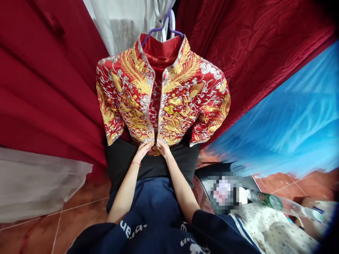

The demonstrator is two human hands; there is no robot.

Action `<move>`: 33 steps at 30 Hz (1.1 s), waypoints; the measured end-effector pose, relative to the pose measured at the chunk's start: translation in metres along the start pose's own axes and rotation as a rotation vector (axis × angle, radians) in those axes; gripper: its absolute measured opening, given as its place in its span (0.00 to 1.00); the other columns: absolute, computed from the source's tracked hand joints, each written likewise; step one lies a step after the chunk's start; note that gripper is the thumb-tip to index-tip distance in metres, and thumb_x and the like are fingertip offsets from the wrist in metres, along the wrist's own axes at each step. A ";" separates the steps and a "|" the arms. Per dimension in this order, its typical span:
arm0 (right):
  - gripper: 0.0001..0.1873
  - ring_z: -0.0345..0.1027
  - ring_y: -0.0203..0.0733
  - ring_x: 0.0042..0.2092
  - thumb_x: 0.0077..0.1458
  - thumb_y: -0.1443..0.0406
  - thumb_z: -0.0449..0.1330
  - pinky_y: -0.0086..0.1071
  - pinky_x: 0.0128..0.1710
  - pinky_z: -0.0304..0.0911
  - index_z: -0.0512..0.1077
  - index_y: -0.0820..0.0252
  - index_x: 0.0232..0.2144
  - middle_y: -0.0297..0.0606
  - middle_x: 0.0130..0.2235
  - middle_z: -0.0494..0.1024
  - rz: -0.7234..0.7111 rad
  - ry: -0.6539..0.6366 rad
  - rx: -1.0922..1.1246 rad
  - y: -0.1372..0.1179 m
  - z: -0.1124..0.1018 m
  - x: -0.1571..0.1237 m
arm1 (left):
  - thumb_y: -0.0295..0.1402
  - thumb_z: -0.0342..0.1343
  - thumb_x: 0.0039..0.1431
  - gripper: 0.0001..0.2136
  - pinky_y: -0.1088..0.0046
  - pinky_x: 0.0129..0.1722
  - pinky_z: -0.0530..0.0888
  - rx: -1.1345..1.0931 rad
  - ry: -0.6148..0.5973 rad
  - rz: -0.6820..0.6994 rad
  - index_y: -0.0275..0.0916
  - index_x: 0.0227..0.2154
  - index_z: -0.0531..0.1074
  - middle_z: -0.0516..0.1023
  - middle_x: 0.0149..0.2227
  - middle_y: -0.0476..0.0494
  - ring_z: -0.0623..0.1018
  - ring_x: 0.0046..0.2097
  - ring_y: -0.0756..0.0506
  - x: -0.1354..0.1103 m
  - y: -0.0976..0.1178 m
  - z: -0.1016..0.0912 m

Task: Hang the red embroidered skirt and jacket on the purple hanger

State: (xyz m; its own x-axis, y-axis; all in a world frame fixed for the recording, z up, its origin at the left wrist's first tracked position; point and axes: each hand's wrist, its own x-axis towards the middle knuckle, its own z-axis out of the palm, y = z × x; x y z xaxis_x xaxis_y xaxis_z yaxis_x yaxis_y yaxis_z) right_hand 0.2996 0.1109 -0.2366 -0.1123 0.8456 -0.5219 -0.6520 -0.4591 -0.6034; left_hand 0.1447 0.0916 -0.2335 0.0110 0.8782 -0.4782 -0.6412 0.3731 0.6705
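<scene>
A red jacket [180,102] with gold and silver embroidery hangs on a purple hanger [159,29] in front of me. Its two front edges lie close together, with a narrow gap showing the red inside. My left hand [143,149] pinches the lower corner of the left front panel. At the matching corner of the right panel, my right hand [163,147] is closed on the hem. A thin red string bracelet [136,163] circles my left wrist. The lower part of the jacket rests over my lap in dark trousers [119,165].
Dark red curtains [47,88] flank the jacket, with bright blue fabric [286,120] at the right. White cloth [39,183] drapes over the tiled floor [79,208] at the left. A plastic bottle [267,200] and spotted fabric [270,225] lie at the lower right.
</scene>
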 end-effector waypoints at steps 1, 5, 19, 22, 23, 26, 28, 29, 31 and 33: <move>0.11 0.72 0.34 0.30 0.43 0.70 0.73 0.27 0.31 0.66 0.75 0.60 0.31 0.32 0.28 0.79 0.013 -0.031 -0.004 0.002 0.001 -0.003 | 0.26 0.70 0.46 0.13 0.67 0.54 0.69 -0.002 -0.014 0.004 0.36 0.37 0.79 0.83 0.41 0.40 0.80 0.44 0.46 -0.001 -0.002 0.002; 0.07 0.70 0.32 0.30 0.53 0.66 0.68 0.27 0.31 0.67 0.74 0.63 0.33 0.32 0.30 0.77 0.079 -0.114 -0.023 0.007 0.003 -0.011 | 0.29 0.70 0.47 0.12 0.67 0.54 0.68 -0.029 -0.011 0.030 0.38 0.37 0.79 0.83 0.40 0.42 0.80 0.45 0.46 -0.004 -0.011 0.008; 0.17 0.47 0.28 0.20 0.47 0.57 0.70 0.25 0.17 0.50 0.66 0.56 0.25 0.23 0.19 0.57 -0.065 -0.076 -0.072 -0.001 -0.002 -0.023 | 0.35 0.58 0.64 0.08 0.67 0.40 0.76 -0.115 0.102 0.033 0.34 0.39 0.73 0.77 0.39 0.45 0.76 0.38 0.49 0.008 -0.015 0.010; 0.21 0.45 0.27 0.19 0.39 0.59 0.75 0.26 0.16 0.46 0.65 0.56 0.26 0.20 0.18 0.55 -0.112 -0.070 -0.103 0.000 0.000 -0.024 | 0.30 0.63 0.58 0.04 0.70 0.43 0.74 -0.118 0.095 0.039 0.36 0.35 0.75 0.79 0.36 0.46 0.77 0.38 0.50 0.007 -0.013 0.010; 0.21 0.45 0.26 0.19 0.38 0.60 0.75 0.26 0.16 0.46 0.65 0.56 0.26 0.20 0.17 0.55 -0.120 -0.073 -0.115 0.000 0.001 -0.025 | 0.28 0.65 0.55 0.04 0.70 0.45 0.73 -0.119 0.094 0.041 0.36 0.34 0.76 0.79 0.36 0.46 0.77 0.39 0.49 0.007 -0.012 0.009; 0.22 0.47 0.26 0.19 0.37 0.59 0.76 0.25 0.16 0.47 0.66 0.57 0.26 0.20 0.18 0.57 -0.138 -0.091 -0.145 0.003 0.002 -0.026 | 0.25 0.68 0.49 0.09 0.70 0.50 0.70 -0.117 0.093 0.036 0.38 0.34 0.78 0.82 0.37 0.44 0.79 0.44 0.48 0.007 -0.009 0.007; 0.22 0.50 0.26 0.20 0.35 0.59 0.76 0.25 0.18 0.49 0.68 0.57 0.27 0.21 0.19 0.62 -0.153 -0.094 -0.156 0.005 0.004 -0.027 | 0.25 0.69 0.48 0.10 0.69 0.52 0.69 -0.114 0.080 0.023 0.39 0.35 0.79 0.82 0.39 0.43 0.79 0.47 0.46 0.006 -0.008 0.006; 0.22 0.52 0.27 0.20 0.34 0.59 0.76 0.25 0.18 0.50 0.69 0.58 0.27 0.22 0.20 0.64 -0.159 -0.095 -0.162 0.006 0.004 -0.028 | 0.26 0.69 0.48 0.10 0.68 0.53 0.69 -0.113 0.069 0.015 0.39 0.35 0.79 0.83 0.40 0.43 0.79 0.47 0.45 0.006 -0.008 0.006; 0.22 0.54 0.28 0.22 0.33 0.60 0.76 0.25 0.20 0.51 0.70 0.58 0.27 0.25 0.21 0.68 -0.165 -0.102 -0.180 0.008 0.005 -0.031 | 0.26 0.68 0.49 0.11 0.67 0.54 0.69 -0.114 0.040 0.004 0.39 0.37 0.79 0.83 0.42 0.42 0.79 0.48 0.45 0.004 -0.008 0.007; 0.20 0.56 0.29 0.22 0.34 0.60 0.76 0.26 0.21 0.53 0.71 0.60 0.26 0.26 0.21 0.70 -0.166 -0.109 -0.198 0.009 0.005 -0.034 | 0.25 0.67 0.50 0.10 0.68 0.55 0.70 -0.119 0.013 -0.005 0.38 0.37 0.79 0.83 0.43 0.41 0.79 0.47 0.46 0.002 -0.007 0.009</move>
State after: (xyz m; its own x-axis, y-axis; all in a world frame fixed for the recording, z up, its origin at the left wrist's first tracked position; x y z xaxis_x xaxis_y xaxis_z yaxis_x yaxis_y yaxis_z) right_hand 0.2931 0.0796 -0.2214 -0.1027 0.9332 -0.3445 -0.5105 -0.3467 -0.7869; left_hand 0.1566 0.0931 -0.2340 0.0051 0.8725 -0.4886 -0.7279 0.3383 0.5964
